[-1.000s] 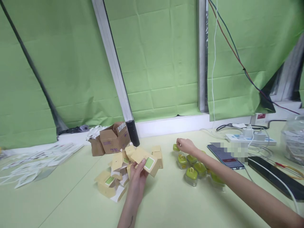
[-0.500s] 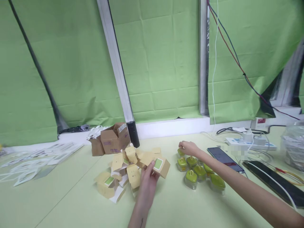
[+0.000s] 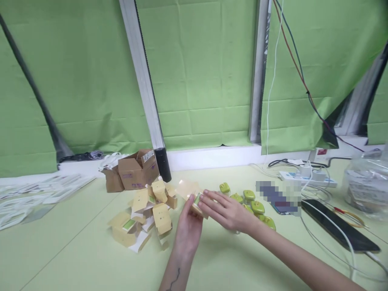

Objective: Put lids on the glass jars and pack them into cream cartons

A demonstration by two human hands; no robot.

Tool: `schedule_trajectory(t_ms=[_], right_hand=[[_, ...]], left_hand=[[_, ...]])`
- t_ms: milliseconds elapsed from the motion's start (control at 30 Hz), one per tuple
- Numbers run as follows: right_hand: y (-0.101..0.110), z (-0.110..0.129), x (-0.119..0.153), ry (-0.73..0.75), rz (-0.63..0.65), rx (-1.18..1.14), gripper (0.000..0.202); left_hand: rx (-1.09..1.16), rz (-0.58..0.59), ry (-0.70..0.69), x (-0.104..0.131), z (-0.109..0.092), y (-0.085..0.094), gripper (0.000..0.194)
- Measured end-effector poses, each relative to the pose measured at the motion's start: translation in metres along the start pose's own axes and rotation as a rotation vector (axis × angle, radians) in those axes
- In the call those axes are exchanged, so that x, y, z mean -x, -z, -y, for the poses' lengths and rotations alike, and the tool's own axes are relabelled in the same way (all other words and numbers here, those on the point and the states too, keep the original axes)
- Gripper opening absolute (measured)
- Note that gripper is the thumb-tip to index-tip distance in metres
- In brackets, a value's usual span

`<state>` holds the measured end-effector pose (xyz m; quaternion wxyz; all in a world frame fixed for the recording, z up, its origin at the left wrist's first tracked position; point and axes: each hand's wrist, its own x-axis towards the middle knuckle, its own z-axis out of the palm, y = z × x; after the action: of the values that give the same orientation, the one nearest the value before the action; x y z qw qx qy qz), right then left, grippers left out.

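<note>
Near the middle of the table, my left hand [image 3: 188, 232] is closed around a small tan cardboard box [image 3: 197, 199] with a green label. Its raised flap [image 3: 185, 188] points away from me. My right hand [image 3: 228, 211] lies against the box's right side, fingers together and pressed onto it; whether anything is under the palm is hidden. Behind and beside that hand stand several small clear containers with green lids [image 3: 257, 207], partly covered by it. To the left of my left hand lies a pile of similar small boxes [image 3: 161, 218] with open flaps.
A larger brown carton [image 3: 133, 173] and a black cylinder [image 3: 163, 163] stand at the back. Flat white pieces [image 3: 57, 188] lie far left. On the right are a phone [image 3: 280, 208], a black slab-shaped device [image 3: 339, 226], a power strip [image 3: 291, 178], cables and a clear plastic bag [image 3: 366, 186].
My right hand has moved left from the green-lidded containers to the small box. The box has been tilted in my left hand. The whole view has shifted slightly.
</note>
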<state>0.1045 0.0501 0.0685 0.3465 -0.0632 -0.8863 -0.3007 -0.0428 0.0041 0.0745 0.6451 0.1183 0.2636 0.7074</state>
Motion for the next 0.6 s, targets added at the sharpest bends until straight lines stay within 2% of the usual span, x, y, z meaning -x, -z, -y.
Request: schedule_trajectory(t_ms=[133,233,300,367,467,533,600], right_hand=[[0.004,-0.006,-0.017,0.010,-0.113,0.018,0.033],[-0.001,-0.006,-0.027,0.000,-0.204,-0.008,0.026],[-0.008,-0.006,-0.032,0.041,-0.179,-0.084,0.024],[-0.016,-0.008,-0.037,0.003,-0.037,-0.203,0.029],[-0.035,-0.019,-0.046,-0.346,0.273,-0.336,0.040],[-0.051,-0.028,-0.051,-0.505,0.409,-0.359,0.035],[-0.068,-0.036,-0.054,-0.537,0.491,-0.378,0.036]], left_hand=[[0.004,-0.060,-0.061,0.006,-0.015,-0.011,0.009],[-0.030,-0.150,-0.073,0.010,-0.026,-0.009,0.018],[-0.067,-0.170,-0.104,0.011,-0.039,-0.005,0.021],[-0.126,-0.199,-0.234,0.010,-0.057,0.003,0.020],[-0.392,-0.335,-0.581,-0.001,-0.096,0.019,0.027],[-0.779,-0.457,-0.725,-0.015,-0.125,0.032,0.053],[-1.211,-0.648,-0.773,-0.031,-0.149,0.042,0.076]])
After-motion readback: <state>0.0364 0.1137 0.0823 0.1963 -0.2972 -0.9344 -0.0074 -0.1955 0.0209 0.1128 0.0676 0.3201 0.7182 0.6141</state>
